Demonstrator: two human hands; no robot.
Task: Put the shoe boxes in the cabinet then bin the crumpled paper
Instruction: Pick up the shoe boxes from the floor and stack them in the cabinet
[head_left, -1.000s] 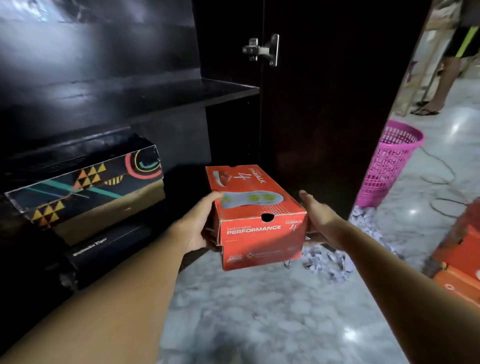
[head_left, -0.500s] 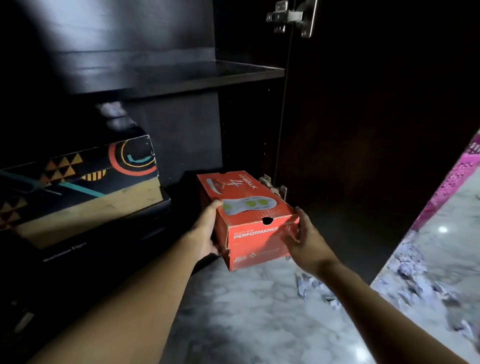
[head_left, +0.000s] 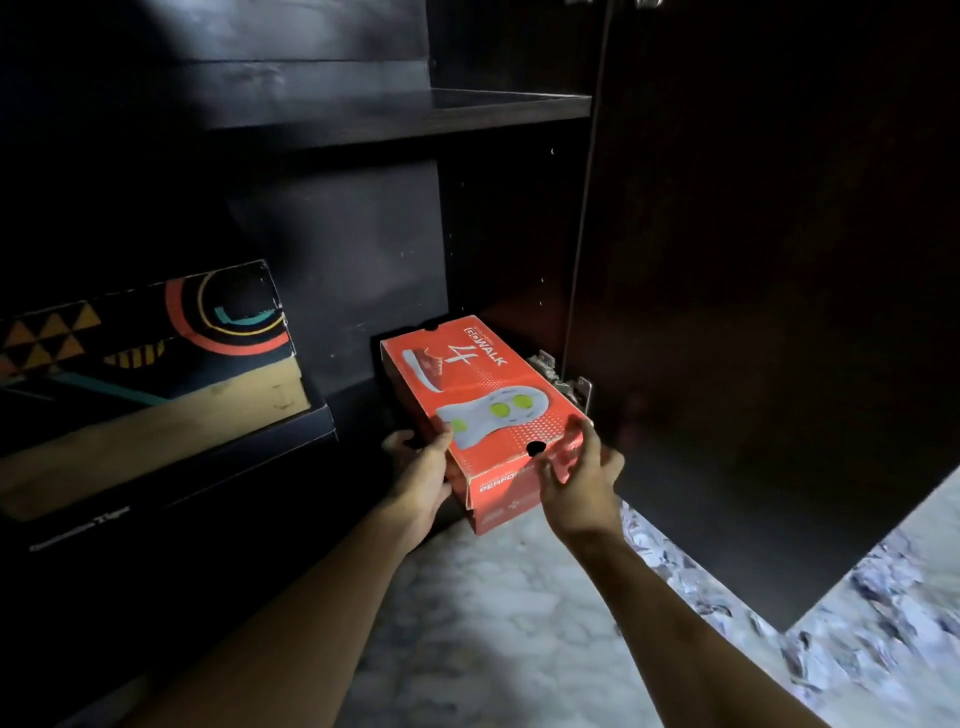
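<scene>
Down low at the cabinet: three shoe boxes; the orange box has a grey sole print on top, left hand grips it, right hand splayed loose.

Head camera looks down, close, into the dark cabinet.

Left hand, right hand bare; forearms bare.

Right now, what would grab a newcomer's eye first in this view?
The bright red shoe box, partly inside the bottom bay of the dark cabinet, with the left hand gripping its left side and the right hand spread at its near end. Next, the black patterned box stacked at left, and crumpled paper on the floor at lower right.
</scene>
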